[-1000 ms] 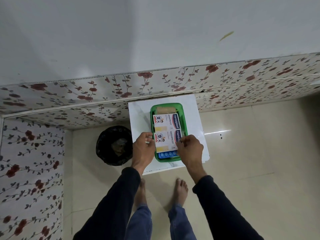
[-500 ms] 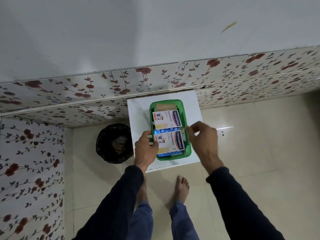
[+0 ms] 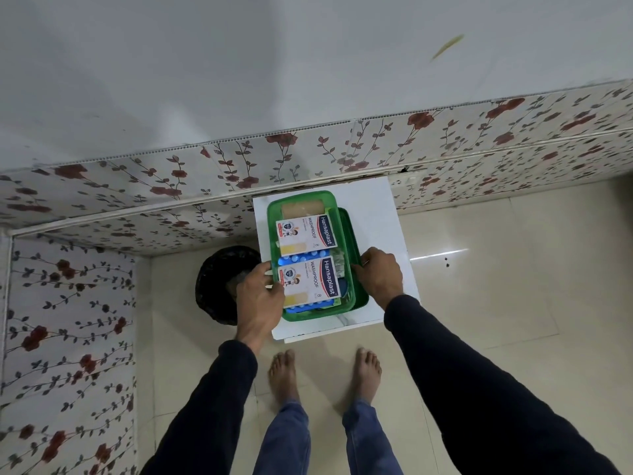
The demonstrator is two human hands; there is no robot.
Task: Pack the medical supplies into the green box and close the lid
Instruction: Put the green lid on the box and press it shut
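White wall (image 3: 239, 63) up top, flower panels (image 3: 137, 186) below. Shiny cream floor (image 3: 496, 303). Small white table (image 3: 394, 234), black bin (image 3: 219, 279) beside.

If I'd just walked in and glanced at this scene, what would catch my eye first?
Probably the green box on the small white table by the flowered wall, with two white Hansaplast packs lying one behind the other on blue blister strips. The left hand rests at the box's left edge, while the right hand grips the green lid lying along its right side. A black bin stands on the floor to the table's left.
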